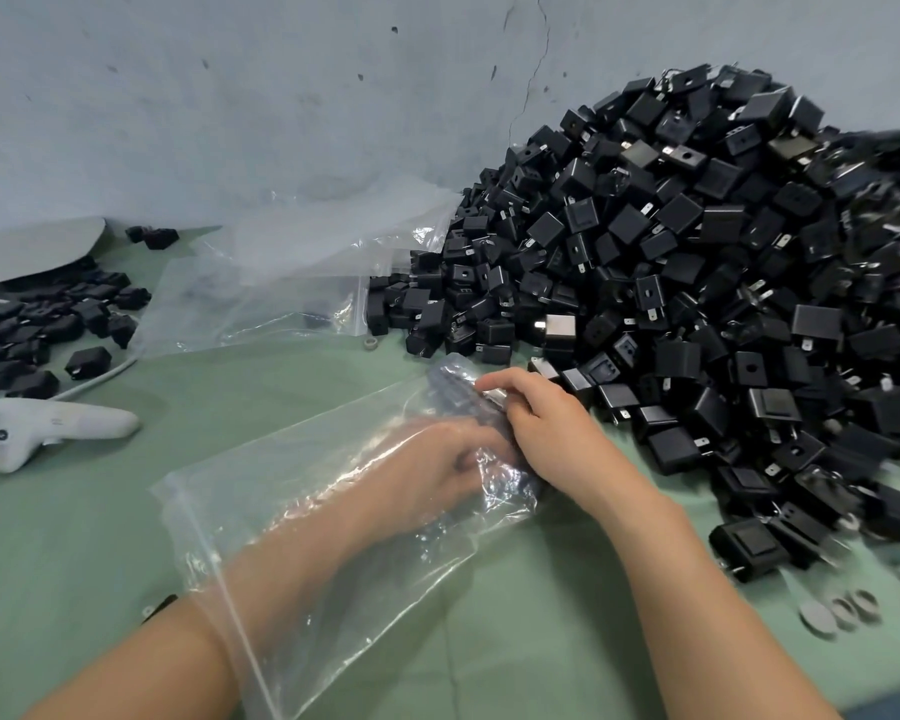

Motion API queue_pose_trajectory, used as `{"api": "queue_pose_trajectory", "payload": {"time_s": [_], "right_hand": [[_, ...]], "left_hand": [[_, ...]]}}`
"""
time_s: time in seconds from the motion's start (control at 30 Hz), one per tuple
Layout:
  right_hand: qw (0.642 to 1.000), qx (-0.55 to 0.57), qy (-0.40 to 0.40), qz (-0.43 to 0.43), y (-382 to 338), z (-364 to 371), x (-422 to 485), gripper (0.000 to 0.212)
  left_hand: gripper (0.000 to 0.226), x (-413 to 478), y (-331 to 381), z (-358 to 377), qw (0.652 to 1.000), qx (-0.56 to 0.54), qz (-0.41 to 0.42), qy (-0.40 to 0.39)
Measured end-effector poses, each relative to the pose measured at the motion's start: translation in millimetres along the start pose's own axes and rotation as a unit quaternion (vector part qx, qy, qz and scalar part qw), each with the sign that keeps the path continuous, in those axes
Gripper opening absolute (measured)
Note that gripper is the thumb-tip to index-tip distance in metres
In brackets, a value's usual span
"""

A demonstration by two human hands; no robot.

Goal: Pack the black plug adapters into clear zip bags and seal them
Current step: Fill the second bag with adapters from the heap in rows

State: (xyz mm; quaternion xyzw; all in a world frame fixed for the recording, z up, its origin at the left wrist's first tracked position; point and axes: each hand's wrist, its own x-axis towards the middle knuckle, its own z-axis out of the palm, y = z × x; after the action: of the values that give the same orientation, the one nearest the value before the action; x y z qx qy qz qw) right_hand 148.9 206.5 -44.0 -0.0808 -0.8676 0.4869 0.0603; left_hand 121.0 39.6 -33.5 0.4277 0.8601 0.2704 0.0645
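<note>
White controller on green tabletop, left side, white cable just behind it. Small grey discs near right edge. Cracked blue-grey wall at back.

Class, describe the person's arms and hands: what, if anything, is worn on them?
Both forearms are bare, with no sleeves in view. The right hand wears no glove, ring or watch. The left hand shows only hazily through the clear plastic zip bag, so small items on it cannot be ruled out.
</note>
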Motion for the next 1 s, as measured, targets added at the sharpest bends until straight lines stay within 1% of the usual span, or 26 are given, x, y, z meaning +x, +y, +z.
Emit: {"api": "queue_pose_trajectory", "payload": {"time_s": [0.1,0.17,0.27,0.37,0.43,0.5,0.53,0.6,0.67,0.73,0.77,0.83,0.9,0.93,0.97,1.0], "right_hand": [[0.996,0.091,0.016,0.016,0,-9,0,0.058],[0.992,0.116,0.035,0.038,0,-16,-1,0.064],[0.990,0.112,0.066,0.054,-3,-23,-7,0.058],[0.986,0.091,0.127,0.055,-7,-25,-13,0.049],[0.986,0.070,0.145,0.053,-10,-25,-15,0.043],[0.989,0.024,0.138,0.044,-13,-21,-17,0.038],[0.991,-0.005,0.133,0.033,-15,-19,-18,0.037],[0.991,-0.047,0.129,-0.002,-16,-13,-20,0.034],[0.990,-0.051,0.119,-0.045,-18,-8,-21,0.034],[0.991,-0.051,0.092,-0.088,-19,-1,-20,0.034],[0.990,-0.061,0.073,-0.105,-19,2,-20,0.034],[0.985,-0.113,0.041,-0.125,-17,9,-19,0.035],[0.974,-0.189,0.037,-0.121,-16,14,-19,0.035],[0.970,-0.215,0.041,-0.109,-16,16,-20,0.035],[0.967,-0.231,0.045,-0.094,-17,18,-21,0.036],[0.966,-0.240,0.050,-0.079,-20,21,-23,0.037]], "left_hand": [[0.015,2,4,-2,0.999,0.012,-0.031,-0.013],[0.006,2,8,-4,0.999,0.012,-0.037,-0.011],[0.014,4,13,-3,0.998,0.036,-0.047,-0.003],[0.017,5,16,-1,0.997,0.051,-0.064,0.004],[0.017,4,22,-1,0.998,0.017,-0.065,0.004],[0.028,3,26,1,0.997,-0.010,-0.069,0.013],[0.030,4,26,2,0.997,-0.001,-0.075,0.020],[0.028,4,24,2,0.996,0.030,-0.081,0.026],[0.023,0,21,-5,0.998,0.037,-0.053,0.009],[0.014,-11,17,-17,1.000,0.008,-0.017,-0.021],[0.014,-20,13,-23,1.000,0.008,0.002,-0.022],[0.019,-41,5,-32,0.999,0.035,0.008,0.010],[0.018,-71,-2,-42,0.997,0.034,-0.007,0.068],[0.021,-89,-8,-48,0.995,0.026,-0.009,0.093],[0.026,-109,-13,-57,0.994,0.024,-0.029,0.105],[0.029,-129,-17,-65,0.991,0.034,-0.066,0.111]]}}
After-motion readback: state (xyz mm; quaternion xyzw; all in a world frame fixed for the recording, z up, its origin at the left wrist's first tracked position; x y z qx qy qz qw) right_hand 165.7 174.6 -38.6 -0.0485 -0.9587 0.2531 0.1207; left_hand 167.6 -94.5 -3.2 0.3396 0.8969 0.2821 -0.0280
